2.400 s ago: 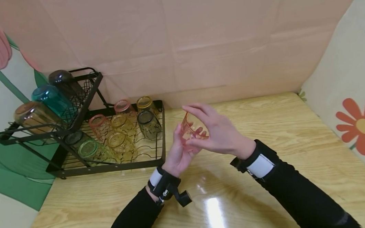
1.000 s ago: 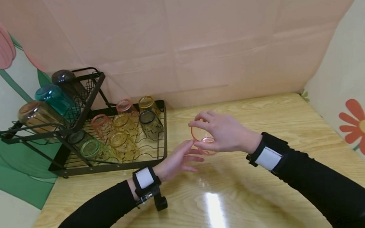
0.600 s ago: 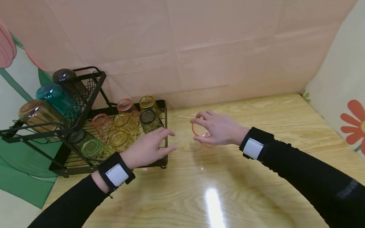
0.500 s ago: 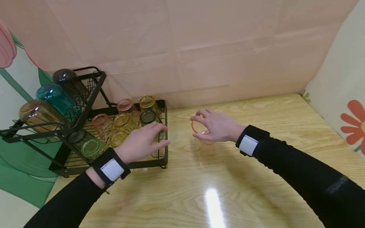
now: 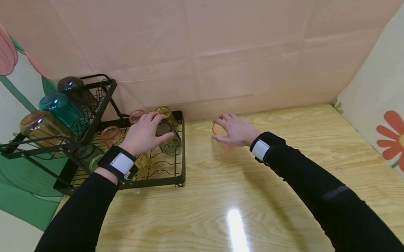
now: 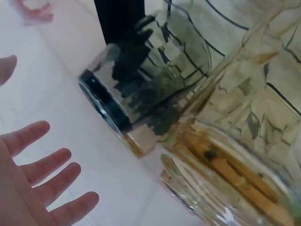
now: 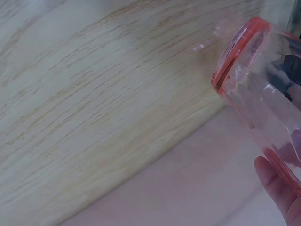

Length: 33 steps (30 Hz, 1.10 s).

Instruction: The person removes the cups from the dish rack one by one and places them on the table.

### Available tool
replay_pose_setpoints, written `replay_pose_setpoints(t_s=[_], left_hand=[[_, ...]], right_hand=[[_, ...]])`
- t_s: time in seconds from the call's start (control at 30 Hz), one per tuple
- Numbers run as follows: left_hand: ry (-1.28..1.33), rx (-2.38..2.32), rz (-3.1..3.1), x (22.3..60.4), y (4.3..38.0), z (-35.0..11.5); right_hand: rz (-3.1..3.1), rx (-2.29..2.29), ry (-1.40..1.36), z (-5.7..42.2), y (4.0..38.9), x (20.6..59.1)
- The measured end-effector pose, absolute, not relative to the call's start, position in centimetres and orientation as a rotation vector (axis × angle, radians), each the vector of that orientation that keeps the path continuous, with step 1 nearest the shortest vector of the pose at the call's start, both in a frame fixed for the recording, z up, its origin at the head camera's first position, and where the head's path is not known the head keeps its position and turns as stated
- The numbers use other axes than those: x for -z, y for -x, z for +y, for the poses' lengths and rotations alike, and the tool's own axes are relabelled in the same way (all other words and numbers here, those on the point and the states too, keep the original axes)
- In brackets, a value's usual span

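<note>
In the head view, my right hand (image 5: 236, 131) holds a clear pink drinking glass (image 7: 263, 89), rim up, over the right part of the table. The right wrist view shows its thick base above the wood and my thumb against the side near the rim. My left hand (image 5: 143, 133) hovers above the glasses in the black rack (image 5: 182, 161), fingers spread and holding nothing. Closest to its fingers are a dark grey glass (image 5: 170, 143) and a yellow glass (image 6: 225, 165), both upside down. My left hand and sleeve hide some of the other glasses.
On the raised rear-left shelf lie a brown glass (image 5: 42, 126), a blue glass (image 5: 62, 108) and a dark glass (image 5: 75, 90). A pink upturned glass (image 5: 111, 135) stands on the lower level. A pink sheet (image 5: 236, 55) covers the wall behind the wooden table (image 5: 193, 225).
My left hand has let go of the pink glass and moved left, then forward over the rack. My right hand keeps the glass and has shifted it slightly toward the wall.
</note>
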State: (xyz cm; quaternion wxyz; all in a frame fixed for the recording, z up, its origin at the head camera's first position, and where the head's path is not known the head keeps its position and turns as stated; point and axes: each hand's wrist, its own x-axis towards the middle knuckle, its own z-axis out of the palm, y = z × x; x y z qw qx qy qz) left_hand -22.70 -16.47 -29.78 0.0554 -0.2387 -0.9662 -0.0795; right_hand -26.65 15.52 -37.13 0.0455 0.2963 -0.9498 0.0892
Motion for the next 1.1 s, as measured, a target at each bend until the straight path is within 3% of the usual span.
replay_pose_setpoints(t_s=[0.73, 1.1], left_hand=[[0.650, 0.211, -3.111, 28.7, 24.3, -16.8], [0.711, 0.217, -3.174, 28.9, 24.1, -16.0]], right_hand=[[-2.973, -0.348, -0.651, 15.6, 29.7, 39.3], [-2.829, -0.253, -0.840, 15.1, 28.8, 37.4]])
